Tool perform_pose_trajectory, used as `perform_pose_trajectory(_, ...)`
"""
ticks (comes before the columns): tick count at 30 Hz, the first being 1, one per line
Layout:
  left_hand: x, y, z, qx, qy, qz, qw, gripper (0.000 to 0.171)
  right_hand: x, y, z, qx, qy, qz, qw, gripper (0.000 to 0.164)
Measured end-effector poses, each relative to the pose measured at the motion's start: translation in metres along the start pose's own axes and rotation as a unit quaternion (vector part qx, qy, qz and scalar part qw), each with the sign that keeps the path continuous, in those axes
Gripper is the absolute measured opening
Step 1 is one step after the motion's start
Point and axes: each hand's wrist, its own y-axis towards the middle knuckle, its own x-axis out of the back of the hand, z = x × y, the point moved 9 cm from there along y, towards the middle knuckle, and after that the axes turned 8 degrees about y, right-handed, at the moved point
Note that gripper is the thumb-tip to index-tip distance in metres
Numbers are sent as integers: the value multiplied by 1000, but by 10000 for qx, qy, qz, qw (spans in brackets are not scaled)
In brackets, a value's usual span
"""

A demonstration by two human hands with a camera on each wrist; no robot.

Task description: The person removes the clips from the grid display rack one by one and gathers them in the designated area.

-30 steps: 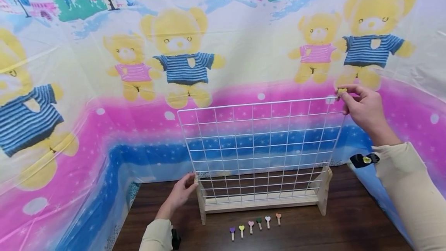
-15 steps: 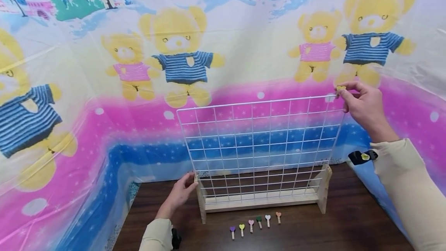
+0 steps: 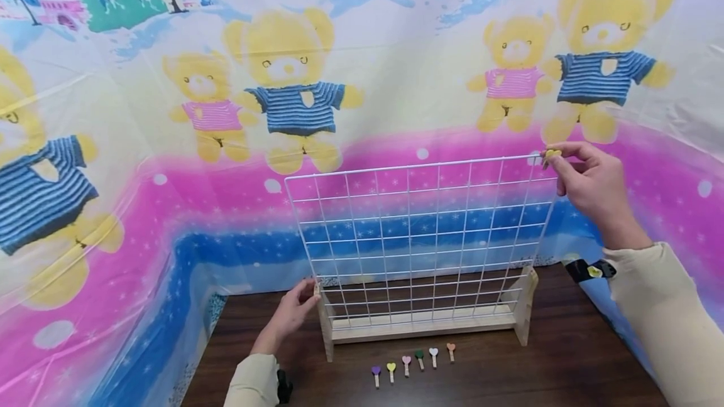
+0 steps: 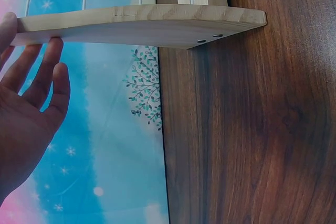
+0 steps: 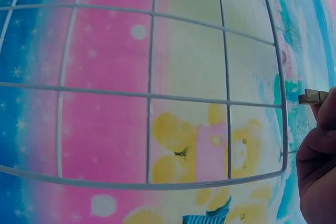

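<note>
My right hand point(image 3: 594, 184) pinches a small clothespin with a yellow heart point(image 3: 552, 154) between thumb and fingers. It is at the top right corner of a white wire grid point(image 3: 424, 206). In the right wrist view the wooden tips of the clothespin point(image 5: 311, 97) point toward the grid's top bar, with a gap between them. My left hand point(image 3: 292, 308) grips the left wooden side piece point(image 3: 325, 325) of the grid's stand. In the left wrist view the thumb lies on one face of that side piece point(image 4: 142, 22) and the fingers on the other.
In front of the stand several heart clothespins lie in a slanting row on the dark wooden table point(image 3: 481, 375): purple point(image 3: 376, 377), yellow point(image 3: 391, 372), pink point(image 3: 406, 365), green point(image 3: 420, 359), white point(image 3: 433, 357) and orange point(image 3: 451, 352). A bear-patterned cloth point(image 3: 396, 99) hangs behind.
My right hand dips slightly at the grid's corner, and more of the clothespin's wooden legs shows. My left hand keeps its grip on the stand. The row of clothespins lies unchanged.
</note>
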Motion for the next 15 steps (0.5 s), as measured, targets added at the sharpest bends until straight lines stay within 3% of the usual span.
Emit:
perform_pose_trajectory(6, -1, 0, 2, -8, 16, 45, 10000, 39, -14, -28, -14, 35, -199, 385, 9991, 21)
perform_pose_trajectory(15, 0, 1, 1, -53, -19, -17, 10000, 37, -39, -84, -54, -572, -766, 1061, 9897, 24)
